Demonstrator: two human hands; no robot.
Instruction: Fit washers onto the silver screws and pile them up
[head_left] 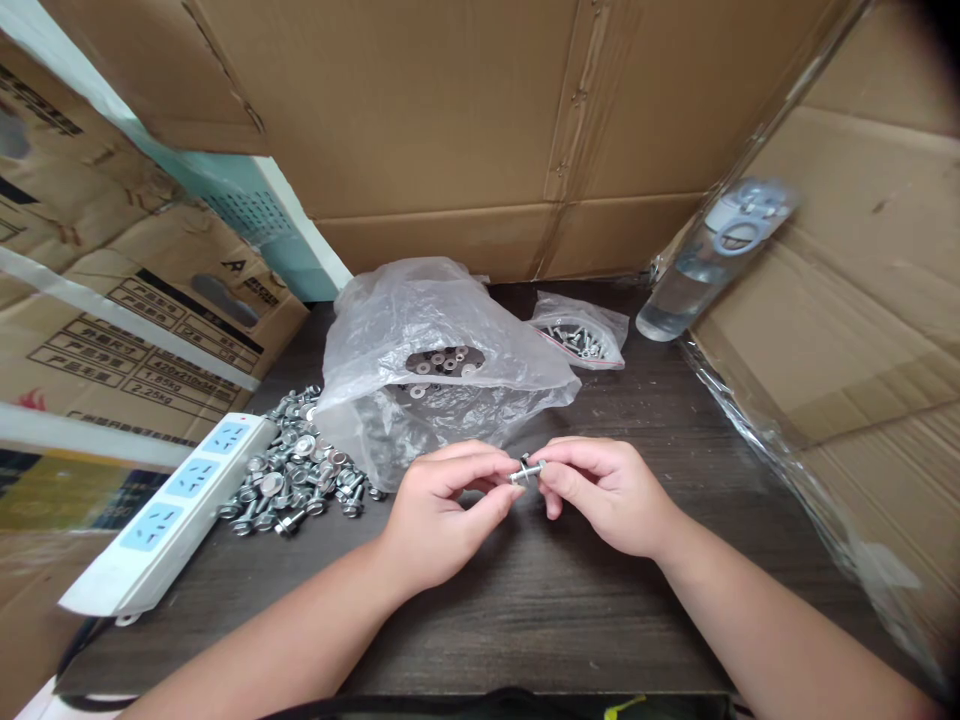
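Near the middle of the table, a small silver bolt is held level between my two hands. My left hand pinches one end of it between thumb and forefinger. The thumb and fingers of my right hand close on the other end. Something thin and flat, perhaps a washer, seems to sit across the shank, but it is too small to be sure. Just beyond the hands lies a clear plastic bag, its opening showing several flat washers. Left of the bag is a pile of flanged bolts.
A small zip bag of screws lies behind my right hand. A water bottle leans at the back right against cardboard. On the left, a white power strip borders the bolt pile. Cardboard walls enclose the dark table.
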